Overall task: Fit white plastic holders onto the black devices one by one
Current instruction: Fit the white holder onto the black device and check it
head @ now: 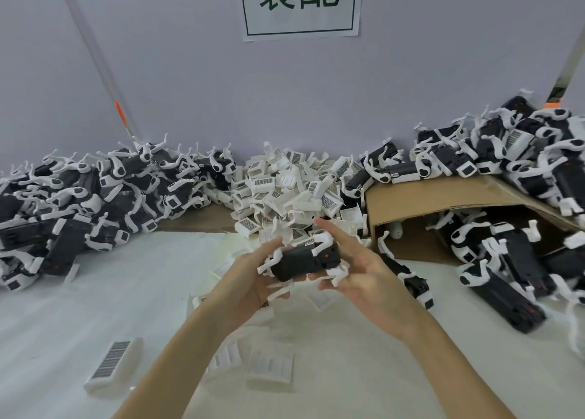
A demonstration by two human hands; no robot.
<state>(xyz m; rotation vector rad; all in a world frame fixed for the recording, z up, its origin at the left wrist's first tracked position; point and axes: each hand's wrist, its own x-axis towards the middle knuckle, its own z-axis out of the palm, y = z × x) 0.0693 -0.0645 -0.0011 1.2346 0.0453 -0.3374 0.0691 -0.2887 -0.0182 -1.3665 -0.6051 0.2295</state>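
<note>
Both hands, left hand [253, 273] and right hand [357, 273], fingers curled, cradle one black plastic device [304, 262] above the white bench [95, 308], between a far-left heap of fitted devices [95, 194], a central pile of loose white plastic holders [285, 190], and apparently unfitted devices [506, 260] right.

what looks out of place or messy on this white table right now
A few white plastic holders lie scattered apart from the central pile of white holders: one barcode-labelled holder near the left front, two more by the forearms. The brown cardboard box lies tipped, black devices spilling out.
</note>
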